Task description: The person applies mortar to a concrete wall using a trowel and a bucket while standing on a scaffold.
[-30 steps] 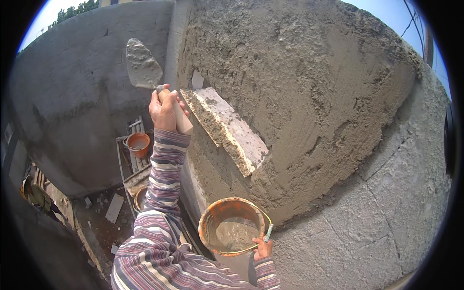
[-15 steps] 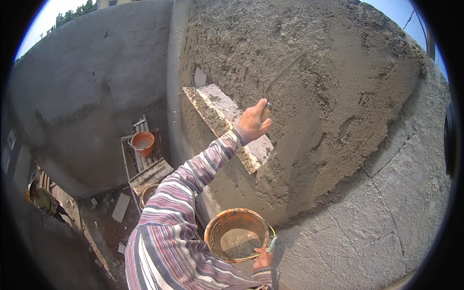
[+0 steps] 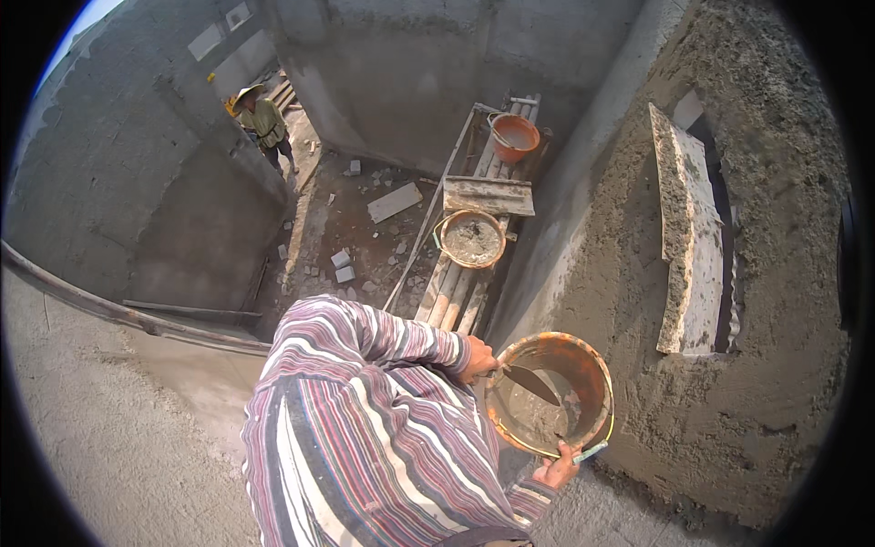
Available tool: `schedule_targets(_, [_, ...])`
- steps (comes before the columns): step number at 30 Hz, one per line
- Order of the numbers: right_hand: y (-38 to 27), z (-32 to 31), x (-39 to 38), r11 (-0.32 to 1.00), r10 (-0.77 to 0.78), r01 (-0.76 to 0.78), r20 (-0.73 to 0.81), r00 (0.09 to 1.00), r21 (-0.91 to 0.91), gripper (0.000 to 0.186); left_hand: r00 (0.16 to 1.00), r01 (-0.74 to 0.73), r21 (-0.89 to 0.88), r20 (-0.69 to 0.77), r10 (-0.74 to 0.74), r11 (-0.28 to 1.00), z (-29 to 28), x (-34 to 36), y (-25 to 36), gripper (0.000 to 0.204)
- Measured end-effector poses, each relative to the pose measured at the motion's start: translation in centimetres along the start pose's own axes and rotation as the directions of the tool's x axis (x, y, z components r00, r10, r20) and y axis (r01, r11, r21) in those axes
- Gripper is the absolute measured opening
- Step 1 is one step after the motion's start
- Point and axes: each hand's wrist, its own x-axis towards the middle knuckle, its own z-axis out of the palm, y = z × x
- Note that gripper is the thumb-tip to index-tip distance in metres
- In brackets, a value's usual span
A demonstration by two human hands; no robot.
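Note:
My left hand (image 3: 476, 359) grips a trowel, its dark blade (image 3: 533, 384) angled down into an orange, mortar-stained bucket (image 3: 597, 374). My right hand (image 3: 556, 467) holds this bucket near the pale green grip on its wire handle. Wet grey mortar lies inside. Right of the bucket rises a rough, freshly mortared wall (image 3: 766, 401), where a mortar-spattered board (image 3: 685, 237) sits along a narrow opening. My striped sleeves and shirt fill the lower middle of the view.
Below, a bamboo platform (image 3: 447, 292) carries two buckets (image 3: 515, 146) (image 3: 471, 239) and a board (image 3: 488, 201). Broken blocks (image 3: 343, 266) litter the floor. A co-worker in a pale hat (image 3: 264, 123) stands at a doorway. A curved ledge (image 3: 137, 321) edges the left side.
My left hand and trowel have come down from the wall to the bucket. The view has swung leftward and downward, showing more of the platform and floor below.

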Motion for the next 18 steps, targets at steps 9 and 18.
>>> schedule_targets(9, [-2.2,3.6,4.3,0.983,0.111,-0.081,0.178,0.978,-0.163,0.058,0.975,0.219,0.057,0.030,-0.221,0.974,-0.3,2.2,-0.5,0.032])
schedule_targets(18, [-2.8,5.2,5.5,0.956,0.110,-0.031,0.258,0.960,-0.291,0.053,0.987,-0.072,0.391,0.161,0.008,0.918,-4.7,11.1,-1.0,0.027])
